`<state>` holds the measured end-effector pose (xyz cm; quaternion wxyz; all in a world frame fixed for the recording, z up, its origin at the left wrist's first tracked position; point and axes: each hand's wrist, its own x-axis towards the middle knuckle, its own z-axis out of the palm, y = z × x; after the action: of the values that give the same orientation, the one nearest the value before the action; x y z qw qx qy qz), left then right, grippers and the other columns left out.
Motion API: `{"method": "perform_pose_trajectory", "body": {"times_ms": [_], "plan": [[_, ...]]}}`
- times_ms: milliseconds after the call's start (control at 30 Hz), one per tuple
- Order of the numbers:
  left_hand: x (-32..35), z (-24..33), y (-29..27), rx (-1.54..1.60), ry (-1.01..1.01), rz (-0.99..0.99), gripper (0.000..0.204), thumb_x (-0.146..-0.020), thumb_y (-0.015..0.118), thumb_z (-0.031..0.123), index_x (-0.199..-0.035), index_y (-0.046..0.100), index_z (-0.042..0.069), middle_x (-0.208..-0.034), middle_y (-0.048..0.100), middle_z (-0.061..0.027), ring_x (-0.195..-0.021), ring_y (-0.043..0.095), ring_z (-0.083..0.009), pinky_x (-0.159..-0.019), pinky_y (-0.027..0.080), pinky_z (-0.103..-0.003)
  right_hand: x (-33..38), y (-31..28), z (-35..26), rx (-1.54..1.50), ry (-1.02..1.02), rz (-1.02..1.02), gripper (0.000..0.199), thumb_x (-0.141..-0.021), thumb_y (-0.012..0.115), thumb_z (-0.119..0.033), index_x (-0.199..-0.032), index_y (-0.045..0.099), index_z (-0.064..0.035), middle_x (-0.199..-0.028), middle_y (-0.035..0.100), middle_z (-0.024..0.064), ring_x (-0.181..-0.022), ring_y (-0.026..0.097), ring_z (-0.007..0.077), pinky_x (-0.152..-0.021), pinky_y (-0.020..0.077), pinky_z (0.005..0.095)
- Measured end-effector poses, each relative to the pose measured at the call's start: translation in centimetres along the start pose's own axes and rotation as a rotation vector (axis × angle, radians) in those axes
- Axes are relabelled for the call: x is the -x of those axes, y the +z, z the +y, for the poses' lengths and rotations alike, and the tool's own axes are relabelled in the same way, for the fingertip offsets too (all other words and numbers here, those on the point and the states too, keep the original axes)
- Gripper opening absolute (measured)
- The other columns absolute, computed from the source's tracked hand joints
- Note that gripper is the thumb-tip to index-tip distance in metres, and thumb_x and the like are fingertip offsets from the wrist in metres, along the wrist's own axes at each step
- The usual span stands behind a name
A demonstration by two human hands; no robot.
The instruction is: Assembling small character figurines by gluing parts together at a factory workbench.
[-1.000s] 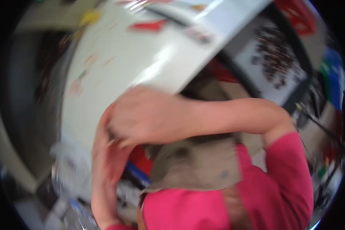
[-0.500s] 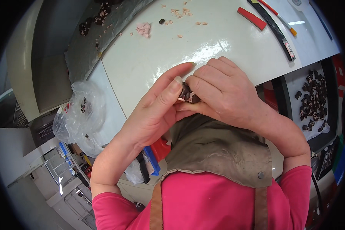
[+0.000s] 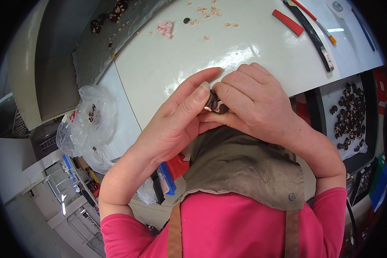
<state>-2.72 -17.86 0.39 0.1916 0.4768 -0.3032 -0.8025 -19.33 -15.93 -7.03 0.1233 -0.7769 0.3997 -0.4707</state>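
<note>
Both hands meet over the table's near edge around a small dark brown rounded piece with pink parts (image 3: 221, 107). My left hand (image 3: 176, 114) presses its thumb on the piece's left side, its index finger stretched past it. On the other side my right hand (image 3: 256, 101) grips the piece with curled fingers, the thumb below. Their closed fingers hide much of the piece, so its exact kind cannot be made out. Beyond the hands, on the pale table, lie a crumpled pink lump (image 3: 164, 29), small pink scraps (image 3: 207, 13) and a small dark round piece (image 3: 186, 20).
A clear plastic bag (image 3: 90, 133) with dark bits sits left. At the far left is a grey sheet (image 3: 94, 56) with dark clumps. A red strip (image 3: 288, 22), black bar (image 3: 316, 41) and brush (image 3: 318, 23) lie far right. A black-rimmed tray (image 3: 327, 99) holds several dark-and-pink pieces.
The view has shifted slightly, so the table things sit a little to the right and lower. Both hands keep hold of the piece, which appears slightly turned between the fingers.
</note>
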Motion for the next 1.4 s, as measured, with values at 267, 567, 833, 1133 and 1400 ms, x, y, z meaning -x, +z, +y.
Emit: {"method": "perform_pose_trajectory", "body": {"times_ms": [267,567,833,1133,1400], "plan": [[-0.1,0.0,-0.1,-0.007,0.002,-0.016,0.055,-0.096,0.049,0.035,-0.140,0.031,0.007,-0.115,0.053,-0.0097,-0.106,0.055,-0.0162,-0.095,0.044,-0.035,0.0,0.0,0.2,-0.038,-0.014,0.023,0.039,-0.060,0.079,-0.025,-0.084,0.057,-0.0026,-0.074,0.050,0.0048,-0.064,0.050,0.0210,-0.059,0.0402,0.0318],[-0.3,-0.1,0.2,-0.003,0.011,-0.008,0.055,-0.096,0.049,0.036,-0.139,0.032,0.006,-0.115,0.053,-0.0097,-0.105,0.055,-0.0157,-0.094,0.045,-0.034,0.2,0.0,0.4,-0.044,-0.015,0.033,0.041,-0.060,0.079,-0.025,-0.085,0.058,-0.0019,-0.075,0.053,0.0050,-0.065,0.051,0.0210,-0.058,0.0415,0.0319],[-0.3,-0.1,0.1,-0.010,0.018,0.004,0.055,-0.096,0.049,0.036,-0.139,0.032,0.005,-0.115,0.053,-0.0098,-0.105,0.055,-0.0159,-0.094,0.046,-0.034,0.1,-0.1,0.4,-0.033,-0.012,0.030,0.039,-0.061,0.079,-0.025,-0.085,0.058,-0.0020,-0.075,0.052,0.0050,-0.065,0.051,0.0212,-0.058,0.0412,0.0317],[-0.4,-0.2,0.3,-0.001,0.022,-0.015,0.054,-0.097,0.047,0.036,-0.139,0.033,0.005,-0.116,0.053,-0.0104,-0.103,0.057,-0.0162,-0.093,0.046,-0.034,0.2,0.0,0.3,0.010,0.004,0.020,0.032,-0.062,0.074,-0.027,-0.074,0.051,-0.0080,-0.075,0.048,0.0032,-0.071,0.051,0.0198,-0.065,0.0423,0.0324],[0.8,0.1,-0.8,-0.009,0.022,-0.008,0.053,-0.097,0.046,0.036,-0.138,0.032,0.004,-0.114,0.053,-0.0092,-0.101,0.057,-0.0150,-0.093,0.046,-0.033,-0.4,0.9,-0.9,0.009,0.002,0.038,0.032,-0.062,0.075,-0.026,-0.073,0.051,-0.0076,-0.074,0.048,0.0030,-0.071,0.051,0.0197,-0.064,0.0422,0.0321]]}}
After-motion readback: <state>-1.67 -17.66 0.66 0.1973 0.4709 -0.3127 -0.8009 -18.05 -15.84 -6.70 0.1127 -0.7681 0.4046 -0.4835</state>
